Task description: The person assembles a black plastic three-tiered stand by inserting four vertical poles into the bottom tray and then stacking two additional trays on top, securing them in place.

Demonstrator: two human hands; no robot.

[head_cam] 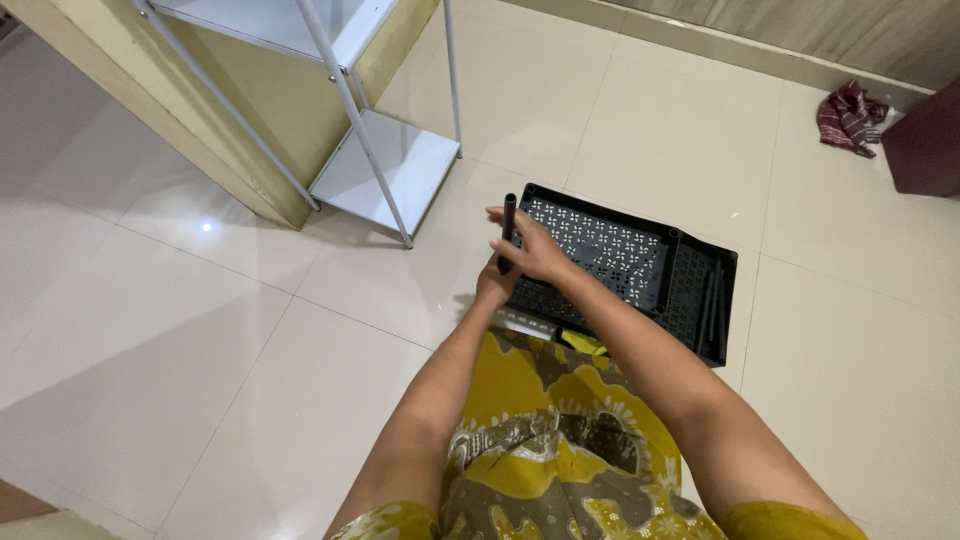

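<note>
Both hands, the left hand (497,283) below and the right hand (535,250) above, clamp one upright black plastic rod (509,212) over the black perforated plastic tray (640,262), apparently mid-assembly, with seating it square likely calling for care.

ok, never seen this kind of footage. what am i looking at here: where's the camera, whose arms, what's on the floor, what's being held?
There is no machine: the single picture comes from a camera worn on a person's head, looking down. The two bare arms reaching out from the bottom edge are that person's own, above yellow patterned clothing.

Both hands meet at a short black tube, held upright. The right hand wraps it near the middle; the left hand grips it lower down.

Just behind the hands, on the pale tiled floor, lies a black perforated plastic tray with more black rods lying in its right end. To the upper left stands a white shelf rack beside a yellow wall edge. A red cloth lies crumpled at the top right.
</note>
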